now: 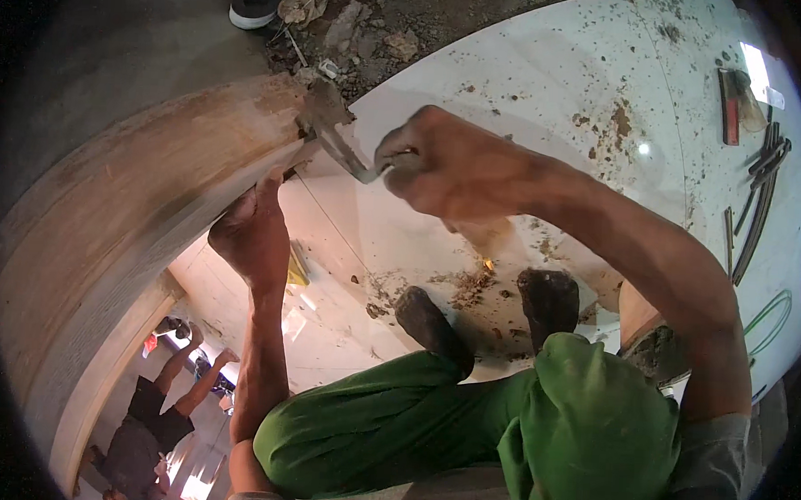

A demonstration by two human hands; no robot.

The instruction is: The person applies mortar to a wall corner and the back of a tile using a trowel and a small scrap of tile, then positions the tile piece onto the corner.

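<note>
In my right hand (449, 167) is a trowel (338, 149), its handle in my closed fingers. Its blade reaches left to the end of a pale, plaster-smeared ledge (154, 159), where grey mortar (322, 104) sits around it. My left hand (254, 226) presses against the side of this ledge, just below the trowel; one digit stretches up toward the edge, the other fingers are hidden. A container with grey mortar (660, 352) stands beside my right knee, partly covered by my arm.
White floor (533, 86) carries scattered mortar crumbs around my dark-covered feet (548, 306). At right lie a red-and-dark tool (730, 108), several metal rods (762, 203) and green wire (770, 320). Rubble (365, 34) borders the top. Another person (142, 435) is at lower left, beyond the ledge.
</note>
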